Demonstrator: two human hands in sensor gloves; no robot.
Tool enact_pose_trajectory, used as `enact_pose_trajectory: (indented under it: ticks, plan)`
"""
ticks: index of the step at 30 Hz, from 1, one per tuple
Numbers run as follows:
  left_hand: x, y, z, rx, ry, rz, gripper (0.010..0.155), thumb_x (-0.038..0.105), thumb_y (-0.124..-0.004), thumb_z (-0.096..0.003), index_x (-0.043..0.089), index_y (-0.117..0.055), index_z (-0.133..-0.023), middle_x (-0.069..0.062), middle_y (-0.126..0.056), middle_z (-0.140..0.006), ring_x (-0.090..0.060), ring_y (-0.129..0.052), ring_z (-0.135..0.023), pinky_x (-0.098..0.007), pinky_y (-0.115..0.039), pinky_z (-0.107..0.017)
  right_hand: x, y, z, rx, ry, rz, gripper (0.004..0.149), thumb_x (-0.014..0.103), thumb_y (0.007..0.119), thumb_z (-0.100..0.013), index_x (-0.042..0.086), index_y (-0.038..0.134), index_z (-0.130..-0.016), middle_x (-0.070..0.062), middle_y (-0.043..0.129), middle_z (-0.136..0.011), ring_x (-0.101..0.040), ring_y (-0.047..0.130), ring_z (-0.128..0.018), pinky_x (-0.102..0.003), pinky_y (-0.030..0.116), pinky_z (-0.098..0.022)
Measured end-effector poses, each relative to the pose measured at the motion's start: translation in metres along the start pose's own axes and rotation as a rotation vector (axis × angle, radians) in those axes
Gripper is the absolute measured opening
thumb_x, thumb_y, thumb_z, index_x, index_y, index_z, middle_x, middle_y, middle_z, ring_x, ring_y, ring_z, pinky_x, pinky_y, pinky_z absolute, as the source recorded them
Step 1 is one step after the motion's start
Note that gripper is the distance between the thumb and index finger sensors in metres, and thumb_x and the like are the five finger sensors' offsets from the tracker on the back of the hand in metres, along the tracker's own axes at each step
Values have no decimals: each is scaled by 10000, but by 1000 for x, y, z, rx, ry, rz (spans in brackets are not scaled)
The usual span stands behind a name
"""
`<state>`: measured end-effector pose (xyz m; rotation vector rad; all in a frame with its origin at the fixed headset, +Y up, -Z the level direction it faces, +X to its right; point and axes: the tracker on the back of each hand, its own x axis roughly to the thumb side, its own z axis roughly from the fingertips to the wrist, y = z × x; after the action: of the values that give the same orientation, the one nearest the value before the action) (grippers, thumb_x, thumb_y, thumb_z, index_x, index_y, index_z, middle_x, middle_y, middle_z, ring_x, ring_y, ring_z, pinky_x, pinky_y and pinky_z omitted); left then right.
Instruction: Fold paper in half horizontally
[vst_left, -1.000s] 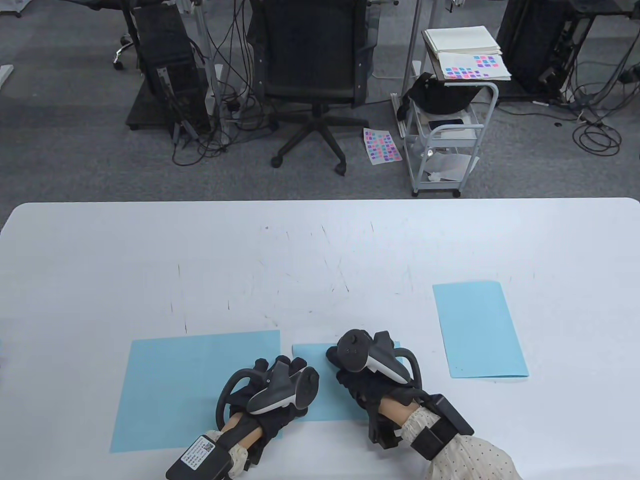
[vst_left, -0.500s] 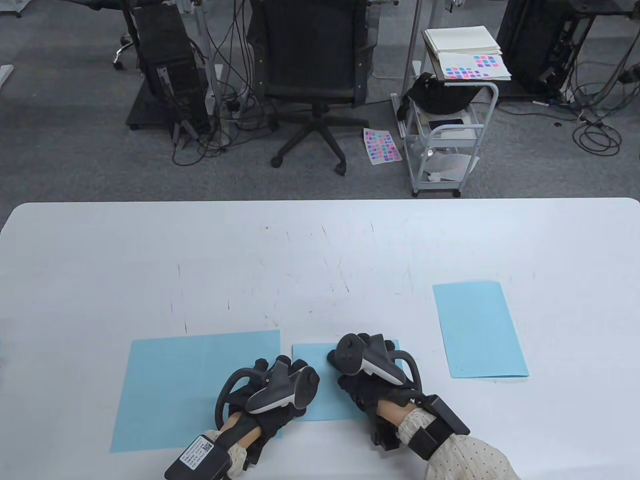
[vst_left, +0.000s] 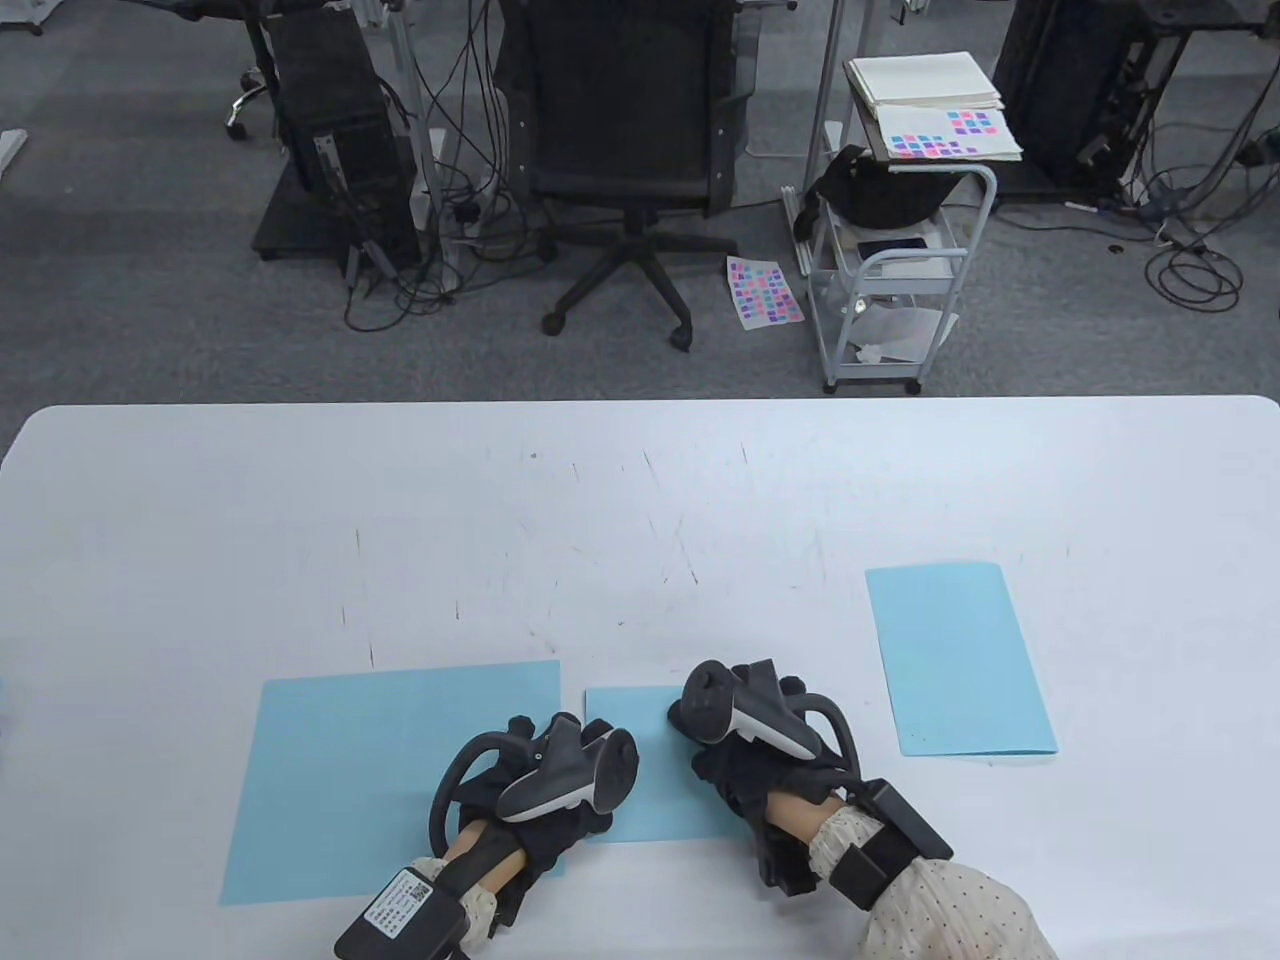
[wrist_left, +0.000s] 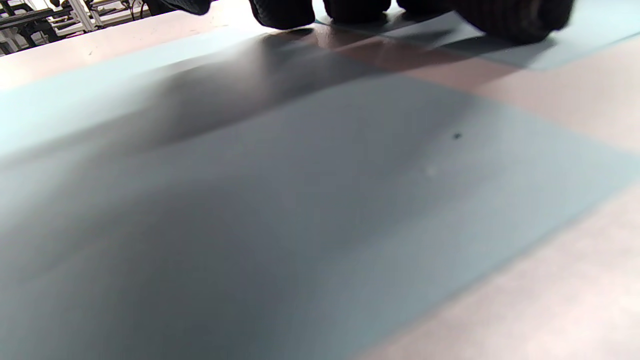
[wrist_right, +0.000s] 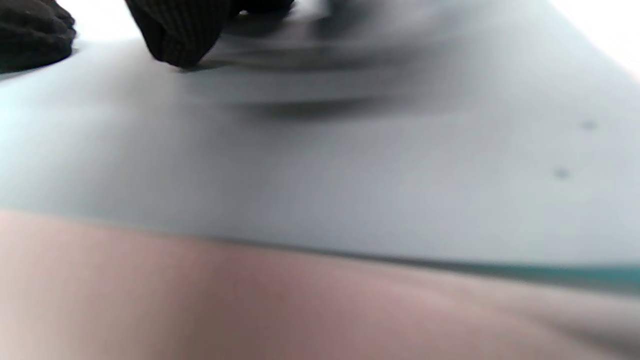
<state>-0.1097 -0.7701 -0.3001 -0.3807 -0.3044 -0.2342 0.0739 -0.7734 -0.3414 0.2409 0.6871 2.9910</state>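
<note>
Shift: right hand (vst_left: 745, 765) has slid slightly rightward along the small folded light-blue paper (vst_left: 640, 790).
Grip: both hands press it, fingers flat; left hand (vst_left: 545, 800).
Count: three blue sheets on the white tabletop (vst_left: 640, 500).

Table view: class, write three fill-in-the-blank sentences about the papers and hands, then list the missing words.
1. The table holds ____ blue sheets.
2. Both hands press the ____ sheet.
3. The right hand wears a ____ glove.
4. The right sheet lies ____ from both hands.

Missing words: three; middle; black; apart
</note>
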Motion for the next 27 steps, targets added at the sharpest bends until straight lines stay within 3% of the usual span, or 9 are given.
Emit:
enact_pose_trajectory:
  ticks: [27]
  plan:
    - [-1,1,-1,-4,5,-10,651,575,-714,-341,623,-475,-945,286,-445,-1127,-90,-509,-1143,-487,-482,-869,-55,-4,2,8,126,-89,611,399,718,-481,456,441,-1023,205,344,-1145,-281,157,-1080,-630,131,-744]
